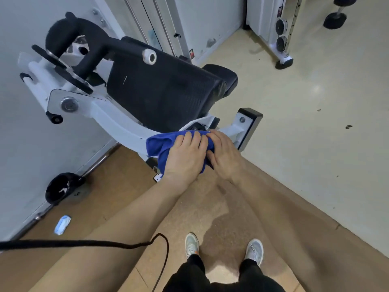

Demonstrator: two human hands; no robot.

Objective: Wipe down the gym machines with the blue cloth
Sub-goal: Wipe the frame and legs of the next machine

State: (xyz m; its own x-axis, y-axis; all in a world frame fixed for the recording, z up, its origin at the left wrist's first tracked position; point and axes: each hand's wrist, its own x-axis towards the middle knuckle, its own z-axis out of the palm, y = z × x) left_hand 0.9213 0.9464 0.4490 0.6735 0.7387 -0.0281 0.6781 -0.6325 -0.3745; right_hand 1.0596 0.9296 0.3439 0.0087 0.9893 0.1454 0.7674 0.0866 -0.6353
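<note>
Your left hand (185,157) presses the blue cloth (156,144) with flat fingers onto the machine's white frame (117,121). Your right hand (225,154) touches the cloth's edge; I cannot tell if it grips.

Stray items on a gym floor
A blue-and-white packet (62,225) lies on the brown mat (117,186) near the wall, a black cord (84,243) crosses the foreground, and a dumbbell (334,20) rests on the pale flooring (315,144).

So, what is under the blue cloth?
The white frame runs under the cloth. The left hand and right hand rest on top. The frame part beneath is covered and cannot be seen.
</note>
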